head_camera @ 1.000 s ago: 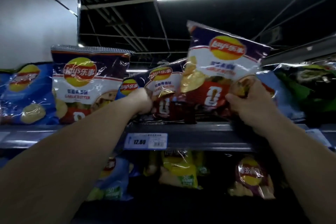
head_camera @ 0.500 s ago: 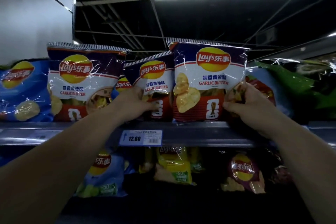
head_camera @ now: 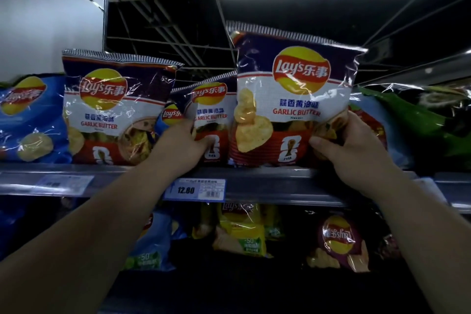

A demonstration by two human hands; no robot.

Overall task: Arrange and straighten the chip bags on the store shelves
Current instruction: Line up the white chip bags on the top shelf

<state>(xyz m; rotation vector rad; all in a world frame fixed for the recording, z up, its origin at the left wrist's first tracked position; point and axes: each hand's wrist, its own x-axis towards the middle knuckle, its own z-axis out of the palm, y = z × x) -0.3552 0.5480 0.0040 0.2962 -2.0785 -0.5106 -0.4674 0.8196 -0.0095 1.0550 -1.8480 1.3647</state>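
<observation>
Three dark purple Garlic Butter chip bags stand on the top shelf [head_camera: 267,183]. The front bag [head_camera: 293,99] stands upright at the shelf edge, and my right hand [head_camera: 349,145] grips its lower right corner. Just left of it and further back is a smaller-looking bag [head_camera: 211,112]; my left hand [head_camera: 183,145] holds its lower left side. A third Garlic Butter bag [head_camera: 112,109] stands upright at the left, untouched.
Blue bags [head_camera: 28,117] sit at the far left, green bags [head_camera: 413,120] at the right. A price tag reading 12.80 [head_camera: 195,189] hangs on the shelf edge. The lower shelf holds blue, yellow [head_camera: 242,232] and purple [head_camera: 339,242] bags.
The right-hand bag went from tilted and raised to upright on the shelf. The middle bag was stood up beside it. The view has moved closer to the shelf.
</observation>
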